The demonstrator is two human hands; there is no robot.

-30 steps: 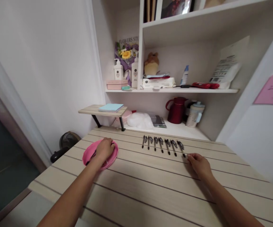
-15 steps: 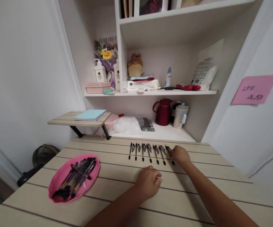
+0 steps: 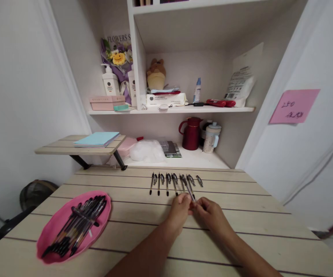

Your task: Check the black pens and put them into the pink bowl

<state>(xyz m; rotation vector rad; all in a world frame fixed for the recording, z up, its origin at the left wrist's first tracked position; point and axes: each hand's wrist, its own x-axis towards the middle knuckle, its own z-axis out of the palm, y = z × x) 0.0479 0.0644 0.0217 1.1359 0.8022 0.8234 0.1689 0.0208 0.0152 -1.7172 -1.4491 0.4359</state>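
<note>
My left hand (image 3: 178, 214) and my right hand (image 3: 212, 216) meet above the table in front of a row of pens. Fingers of both hands are pinched at the near end of one pen (image 3: 187, 187), which points up and away from me over the row. Exactly where each fingertip presses on it is partly hidden. Behind the hands lie several uncapped black pens (image 3: 159, 184), tips away from me, each with a dark pen cap (image 3: 162, 179) beside it. At the row's right end a single pen cap (image 3: 199, 181) lies alone.
A pink tray (image 3: 44, 246) filled with black pens stands at the left. Behind it is a small raised shelf (image 3: 54, 146) bearing blue paper (image 3: 97, 138). A red jug (image 3: 191, 134) and a cup (image 3: 212, 138) stand at the back in the white shelving (image 3: 172, 110).
My right hand has lifted the rightmost pen from the row and brought it left to my left hand, leaving its cap behind. My left hand has closed at the pen. The view has shifted right.
</note>
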